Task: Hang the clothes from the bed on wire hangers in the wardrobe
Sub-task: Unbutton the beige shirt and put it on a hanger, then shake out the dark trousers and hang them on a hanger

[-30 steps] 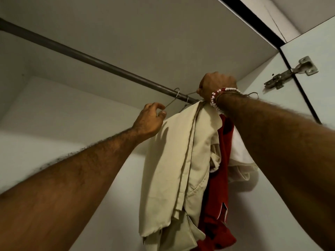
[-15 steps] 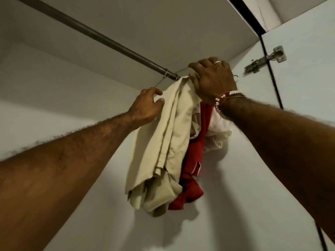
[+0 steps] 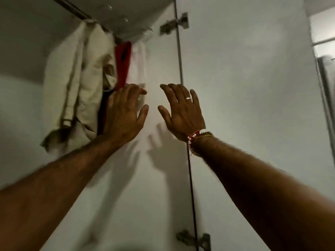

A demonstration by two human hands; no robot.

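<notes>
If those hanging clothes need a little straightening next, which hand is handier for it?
Probably the left hand: it is open and overlaps the red garment beside the beige garment. The right hand, also open, is in front of the bare wardrobe wall, farther from them.

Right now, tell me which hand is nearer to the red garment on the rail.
Left. The left hand is spread open right beside the red garment, its fingertips overlapping the lower part of it. The right hand, also open, is farther right, in front of the bare wardrobe wall.

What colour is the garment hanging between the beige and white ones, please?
Red, seen in the head view, the only one.
</notes>
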